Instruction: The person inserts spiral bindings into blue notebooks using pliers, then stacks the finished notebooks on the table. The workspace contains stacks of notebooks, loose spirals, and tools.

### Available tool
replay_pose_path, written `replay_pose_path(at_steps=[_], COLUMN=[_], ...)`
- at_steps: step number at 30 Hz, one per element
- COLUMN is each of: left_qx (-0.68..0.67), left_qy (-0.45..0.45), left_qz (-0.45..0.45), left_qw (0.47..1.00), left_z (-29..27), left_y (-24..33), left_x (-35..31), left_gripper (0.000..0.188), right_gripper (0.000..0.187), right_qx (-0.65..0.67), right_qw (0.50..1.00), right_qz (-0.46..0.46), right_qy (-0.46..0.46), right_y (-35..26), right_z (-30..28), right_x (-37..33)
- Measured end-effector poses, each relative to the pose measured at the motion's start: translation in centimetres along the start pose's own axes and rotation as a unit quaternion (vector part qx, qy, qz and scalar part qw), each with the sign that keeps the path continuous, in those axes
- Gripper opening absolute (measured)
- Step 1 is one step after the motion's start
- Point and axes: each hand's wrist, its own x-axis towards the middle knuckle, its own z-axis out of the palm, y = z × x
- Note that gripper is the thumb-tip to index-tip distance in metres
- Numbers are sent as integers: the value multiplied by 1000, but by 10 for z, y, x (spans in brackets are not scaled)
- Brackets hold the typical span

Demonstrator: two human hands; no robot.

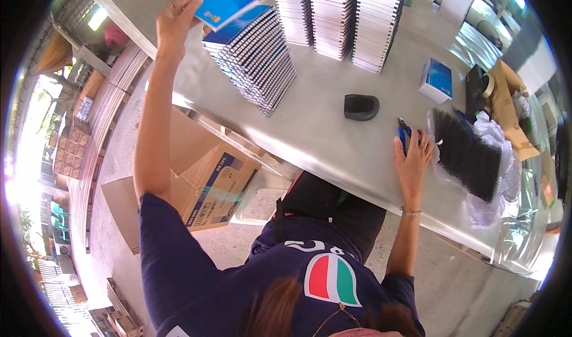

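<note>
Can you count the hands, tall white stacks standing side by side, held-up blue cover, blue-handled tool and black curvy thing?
Hands: 2
Tall white stacks: 3
Held-up blue cover: 1
Blue-handled tool: 1
Black curvy thing: 1
Total: 8

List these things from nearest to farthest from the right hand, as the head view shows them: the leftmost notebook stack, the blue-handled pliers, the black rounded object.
1. Blue-handled pliers: at the fingers of the right hand.
2. Black rounded object: on the table, to the hand's left and farther forward.
3. Leftmost notebook stack: well to the left, near the left hand.
</note>
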Motion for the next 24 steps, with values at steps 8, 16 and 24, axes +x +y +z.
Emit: replay_pose_path(at_steps=[8, 16, 24], left_qx=[69, 118, 212], left_qy=[-88, -104, -84], left_qz=[-124, -71, 19], left_qw=[986, 985, 973], left_z=[-24, -22, -18], left_y=[-27, -33, -18], left_x=[-15, -26, -35], left_gripper=[43, 43, 35], right_gripper=[50, 52, 45], right_qx=[-16, -17, 202], right_qw=[999, 999, 966], right_qz=[-2, -9, 24], right_qy=[-28, -50, -161], right_y=[2, 3, 44], right_z=[-2, -6, -45], right_x=[1, 3, 59])
